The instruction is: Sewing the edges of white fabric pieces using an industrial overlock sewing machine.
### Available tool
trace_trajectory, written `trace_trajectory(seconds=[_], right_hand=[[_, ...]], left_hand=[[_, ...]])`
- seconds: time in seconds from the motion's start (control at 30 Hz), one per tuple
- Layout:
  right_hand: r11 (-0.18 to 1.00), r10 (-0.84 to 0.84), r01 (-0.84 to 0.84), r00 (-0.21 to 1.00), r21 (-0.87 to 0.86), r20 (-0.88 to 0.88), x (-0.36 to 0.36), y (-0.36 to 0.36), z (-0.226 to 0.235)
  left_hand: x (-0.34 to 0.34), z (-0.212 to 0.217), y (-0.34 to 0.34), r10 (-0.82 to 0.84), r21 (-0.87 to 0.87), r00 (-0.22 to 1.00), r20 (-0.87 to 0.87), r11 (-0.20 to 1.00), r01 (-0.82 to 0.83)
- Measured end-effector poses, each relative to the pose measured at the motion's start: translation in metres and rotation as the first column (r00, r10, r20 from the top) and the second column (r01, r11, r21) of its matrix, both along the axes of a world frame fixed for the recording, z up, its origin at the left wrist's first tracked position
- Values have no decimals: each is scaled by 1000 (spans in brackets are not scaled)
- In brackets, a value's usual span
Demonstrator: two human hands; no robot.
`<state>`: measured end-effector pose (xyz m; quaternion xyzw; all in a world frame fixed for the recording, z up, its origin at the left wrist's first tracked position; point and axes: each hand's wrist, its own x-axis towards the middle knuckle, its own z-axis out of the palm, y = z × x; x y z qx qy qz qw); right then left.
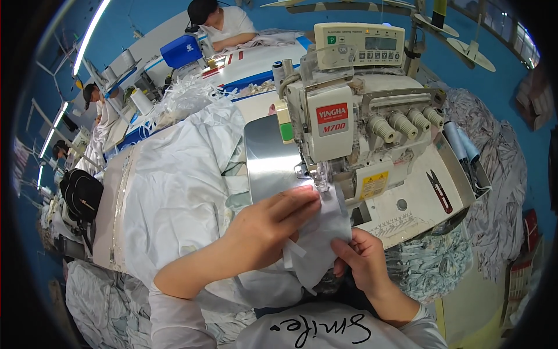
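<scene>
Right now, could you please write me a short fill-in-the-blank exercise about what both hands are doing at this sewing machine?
1. Both hands hold a piece of ____ fabric.
2. The left hand presses it flat beside the machine's ____ foot.
3. The right hand grips the fabric's ____ edge.
4. Red-handled ____ lie on the machine table.

Missing words: white; presser; lower; snips

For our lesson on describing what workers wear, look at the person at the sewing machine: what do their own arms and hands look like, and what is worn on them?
Both hands are bare: the left hand and right hand show no gloves, and no rings or watch can be seen. The forearms are bare too. White sleeves start near the elbows, loose and slightly creased, the right one showing only at the lower edge.
</scene>
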<state>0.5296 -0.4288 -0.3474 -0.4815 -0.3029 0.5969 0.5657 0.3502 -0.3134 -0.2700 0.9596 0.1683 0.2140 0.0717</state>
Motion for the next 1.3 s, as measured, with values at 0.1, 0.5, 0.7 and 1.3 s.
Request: trace_trajectory(seconds=[0.1, 0.5, 0.7, 1.3], right_hand=[[1000, 4, -4, 1000, 15, 10, 0, 3, 1], [998, 42, -46, 996, 48, 80, 8, 29, 13], [993, 56, -59, 998, 104, 32, 8, 31, 13], [681, 318, -732, 321, 21, 892, -56, -28, -198]], left_hand=[[-3, 0, 13, 74, -183, 997, 18, 981, -69], [1, 1, 90, 374, 21, 925, -60, 927, -374], [-2, -10, 90, 524, 232, 850, 45, 823, -519], [-87, 40, -27, 331, -590, 944, 14, 765, -260]])
